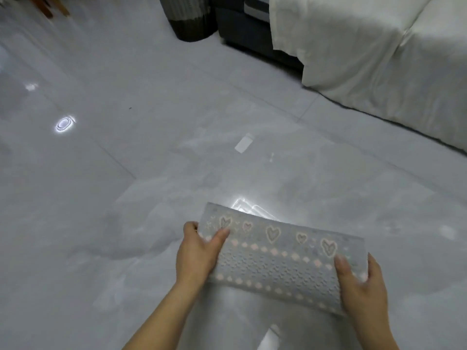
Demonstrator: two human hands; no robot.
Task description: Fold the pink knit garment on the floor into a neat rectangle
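While my left thumb [222, 234] lies flat on top of the knit and the other fingers curl under its edge, I have that hand clamped on the left end of the garment [280, 258]. My left hand [197, 253] sits at about nine o'clock of the bundle, and my right hand [361, 284] is at about four o'clock, its thumb pressed on the upper face and its fingers wrapped round the right end, so both hands are closed on the cloth. Between them the garment is a compact folded rectangle, pale with rows of pink diamonds, an openwork band and a line of outlined hearts along its far edge. It lies at roughly five o'clock in my view, low over the glossy grey tiled floor [126, 173]; I cannot tell whether its underside touches the tiles. Bright light reflections show on the floor just beyond its far edge. Well apart, at one to two o'clock, a white cover [366, 59] hangs over furniture, and at twelve o'clock stands a dark ribbed bin [189, 21] beside a dark cabinet [242, 29].
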